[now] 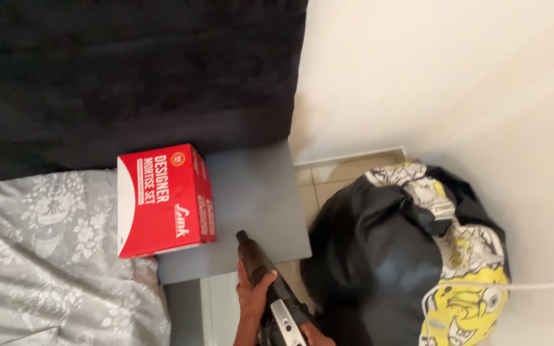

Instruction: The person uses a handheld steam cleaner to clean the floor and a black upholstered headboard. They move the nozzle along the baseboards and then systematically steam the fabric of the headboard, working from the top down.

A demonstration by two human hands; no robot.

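My left hand (252, 300) is at the bottom centre, wrapped around a black, tube-nosed hand tool (258, 259) with a silver panel (288, 323) near its back end. The tool's tip points up over the front edge of a grey tabletop (258, 186). Only a sliver of my right hand (317, 336) shows at the bottom edge, against the rear of the tool; its grip is hidden. A red and white cardboard box (161, 202) lies on the left part of the tabletop, apart from the tool.
A grey floral bedsheet (46, 256) lies at the left and a black fabric (129, 70) covers the top. A bulging black bag with a yellow cartoon print (411, 256) sits on the tiled floor at the right, beside a cream wall (450, 77).
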